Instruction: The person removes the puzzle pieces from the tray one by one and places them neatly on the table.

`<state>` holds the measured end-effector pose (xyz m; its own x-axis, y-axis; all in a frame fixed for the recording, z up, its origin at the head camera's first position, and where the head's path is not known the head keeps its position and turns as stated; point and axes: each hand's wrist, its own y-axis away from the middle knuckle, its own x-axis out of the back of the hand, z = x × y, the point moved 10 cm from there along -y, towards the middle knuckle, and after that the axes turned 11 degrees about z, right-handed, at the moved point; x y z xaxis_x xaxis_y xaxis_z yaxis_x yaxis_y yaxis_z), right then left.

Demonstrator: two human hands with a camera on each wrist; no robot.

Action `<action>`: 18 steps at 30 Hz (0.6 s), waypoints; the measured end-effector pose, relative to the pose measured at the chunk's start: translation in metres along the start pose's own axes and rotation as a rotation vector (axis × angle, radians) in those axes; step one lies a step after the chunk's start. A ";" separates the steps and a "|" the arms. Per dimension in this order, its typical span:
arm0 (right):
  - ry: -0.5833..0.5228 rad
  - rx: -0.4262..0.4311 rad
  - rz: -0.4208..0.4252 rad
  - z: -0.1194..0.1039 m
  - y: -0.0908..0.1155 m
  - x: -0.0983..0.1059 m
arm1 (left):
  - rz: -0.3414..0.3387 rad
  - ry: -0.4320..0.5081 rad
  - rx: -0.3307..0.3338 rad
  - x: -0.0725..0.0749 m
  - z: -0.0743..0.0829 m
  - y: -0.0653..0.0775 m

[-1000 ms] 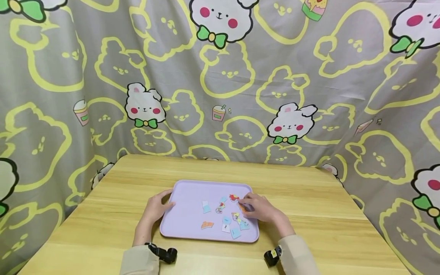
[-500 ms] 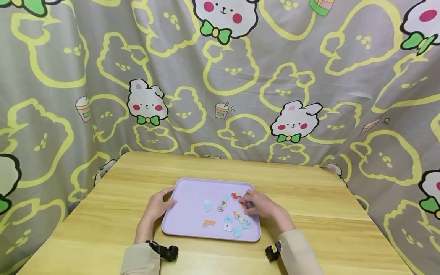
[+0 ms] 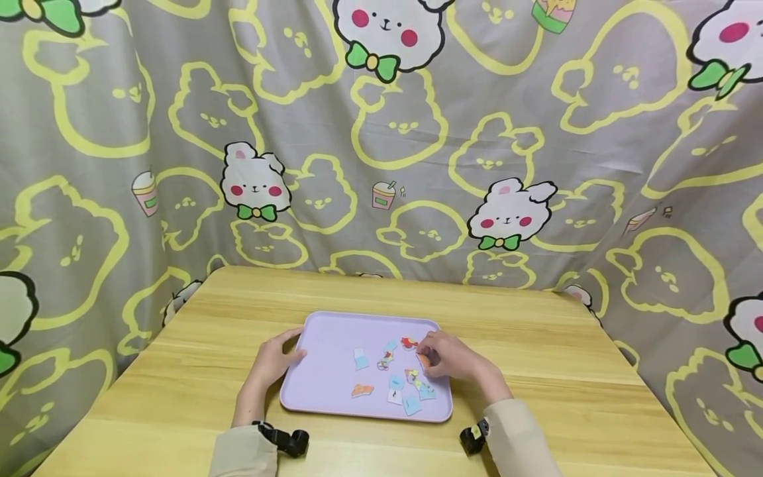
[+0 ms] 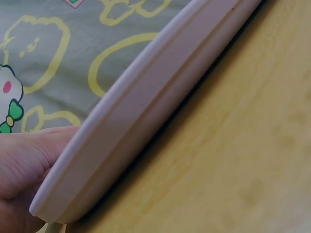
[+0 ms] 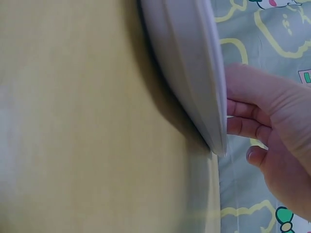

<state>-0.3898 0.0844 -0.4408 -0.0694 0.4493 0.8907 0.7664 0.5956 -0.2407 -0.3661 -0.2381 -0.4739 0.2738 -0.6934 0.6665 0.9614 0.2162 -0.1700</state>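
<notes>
A lilac tray (image 3: 328, 377) lies on the table with several flat cardboard puzzle pieces in its right half. My left hand (image 3: 275, 359) grips its left rim, thumb over the edge and fingers along the outside. My right hand (image 3: 447, 356) reaches over the right rim, fingers bent down at an orange puzzle piece (image 3: 424, 360) they partly cover. In the right wrist view its thumb stands apart from the fingers, whose tips the tray wall (image 5: 189, 73) hides. A red piece (image 3: 408, 342) lies just beyond these fingers.
Nearer the tray's middle are a white-and-blue piece (image 3: 360, 359), a colourful joined strip (image 3: 386, 358) and another orange piece (image 3: 361, 390). Blue pieces (image 3: 411, 405) cluster at the front right. Behind the wooden table (image 3: 179, 397) hangs a patterned curtain (image 3: 322, 132).
The right fingers have shifted slightly over the orange piece. The left hand keeps its place on the rim, and the other pieces lie as before. The head view has moved a little.
</notes>
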 end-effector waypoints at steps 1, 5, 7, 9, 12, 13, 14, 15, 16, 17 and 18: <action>-0.005 0.002 0.007 0.000 0.000 0.000 | -0.001 0.001 -0.001 0.000 0.000 0.000; -0.028 0.010 0.027 0.002 0.002 0.000 | -0.005 0.010 0.006 0.000 0.001 0.001; -0.040 0.007 0.032 0.003 0.003 0.000 | -0.008 0.012 0.005 -0.001 0.001 0.000; -0.056 0.002 0.038 0.004 0.003 0.000 | -0.009 0.011 0.009 -0.001 0.000 0.000; -0.084 -0.012 0.051 0.004 0.003 0.001 | -0.009 0.012 0.011 -0.001 0.000 0.001; -0.092 -0.012 0.058 0.003 0.003 0.002 | -0.009 0.014 0.014 -0.001 0.000 0.001; -0.101 -0.012 0.065 0.003 0.004 0.002 | -0.009 0.014 0.016 -0.001 0.000 0.001; -0.112 -0.013 0.071 0.002 0.004 0.003 | -0.008 0.015 0.018 -0.001 0.000 0.001; -0.128 -0.018 0.075 0.002 0.005 0.003 | -0.009 0.017 0.019 -0.001 0.000 0.001; -0.148 -0.019 0.083 0.003 0.005 0.004 | -0.009 0.017 0.019 -0.001 0.000 0.001; -0.173 -0.022 0.091 0.002 0.005 0.004 | -0.008 0.018 0.020 -0.001 0.000 0.001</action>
<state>-0.3876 0.0910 -0.4392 -0.1064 0.6096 0.7855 0.7879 0.5336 -0.3074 -0.3655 -0.2372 -0.4743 0.2664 -0.7074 0.6547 0.9630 0.2237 -0.1502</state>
